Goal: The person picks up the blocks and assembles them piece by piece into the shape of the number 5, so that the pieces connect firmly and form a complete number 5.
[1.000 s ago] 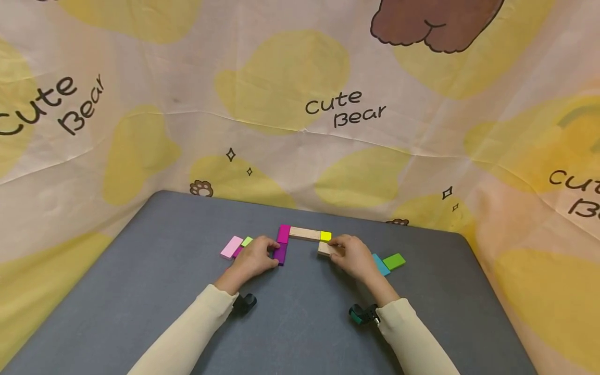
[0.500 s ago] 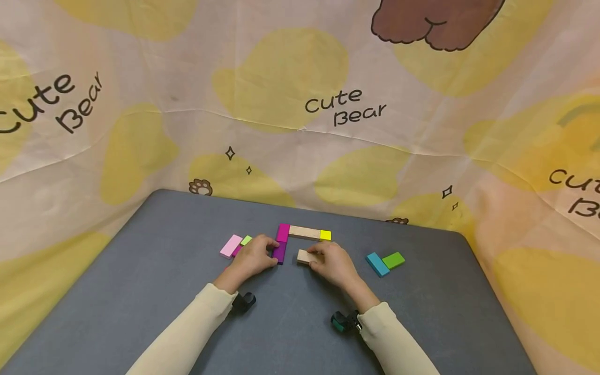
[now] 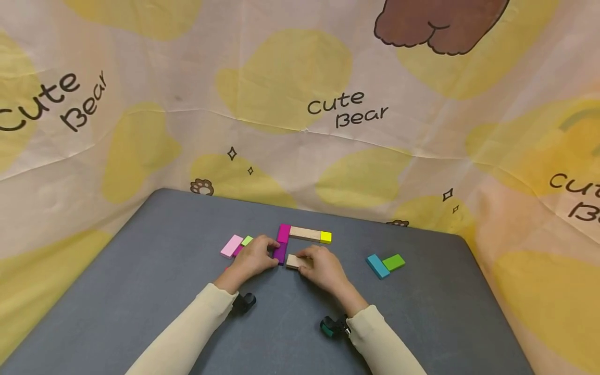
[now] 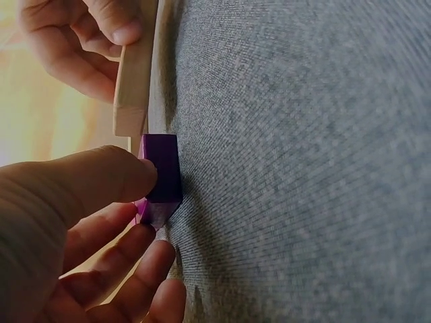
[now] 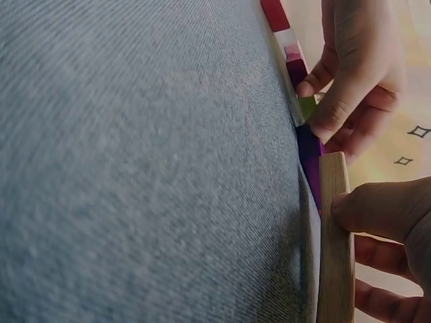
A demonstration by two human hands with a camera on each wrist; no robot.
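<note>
In the head view my left hand (image 3: 255,256) pinches a purple block (image 3: 279,253) between thumb and fingers. That block lies on the table, end to end with a magenta block (image 3: 283,233). A plain wooden block (image 3: 304,233) runs right from the magenta one to a small yellow block (image 3: 325,237). My right hand (image 3: 323,268) grips a second plain wooden block (image 3: 292,261), whose free end is close to the near end of the purple block. In the right wrist view this held wooden block (image 5: 335,249) looks slightly raised; whether it touches the purple block I cannot tell.
A pink block (image 3: 232,246) and a light green block (image 3: 247,240) lie left of my left hand, partly hiding others, including a red block (image 5: 275,15). Blue (image 3: 377,266) and green blocks (image 3: 394,261) touch at the right. A printed cloth hangs behind the grey table (image 3: 281,333).
My right hand has carried the wooden block left and nearer to me, from below the yellow block to beside the purple one. My left hand has stayed at the purple block.
</note>
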